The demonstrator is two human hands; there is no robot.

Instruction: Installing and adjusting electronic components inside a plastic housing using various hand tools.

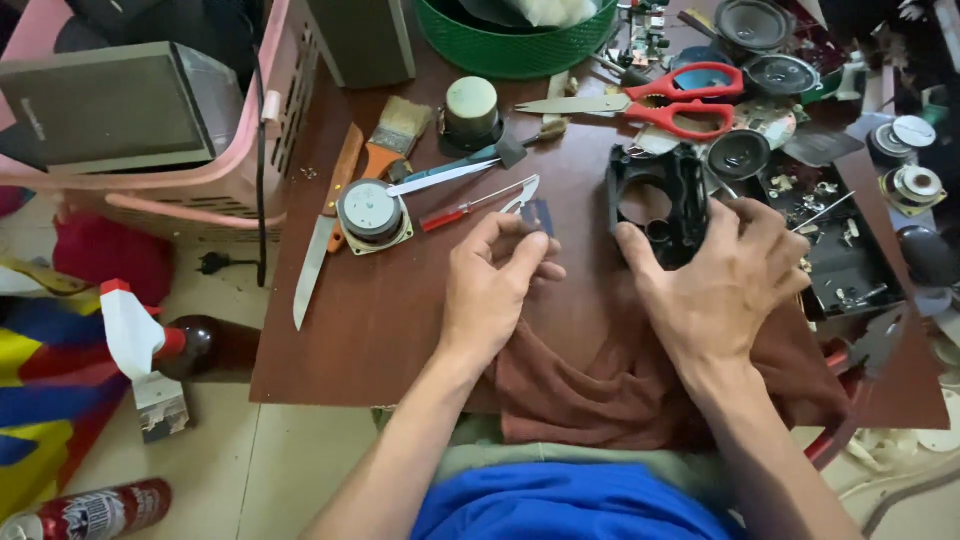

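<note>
My left hand (495,285) pinches a small dark blue part (540,215) between thumb and fingers above the brown table (380,310). My right hand (720,275) grips a black plastic housing (655,200) with a round hole, holding it on the table just right of centre. A brown cloth (620,385) lies under both wrists at the table's front edge. Metal tweezers (520,195) lie right beside the blue part.
A red-handled screwdriver (450,215), a knife (320,250), a paintbrush (395,135), a round motor part (370,212) and red scissors (660,100) lie across the table. A green basket (510,45) stands at the back, a pink crate (200,180) at left, speaker parts (780,75) at right.
</note>
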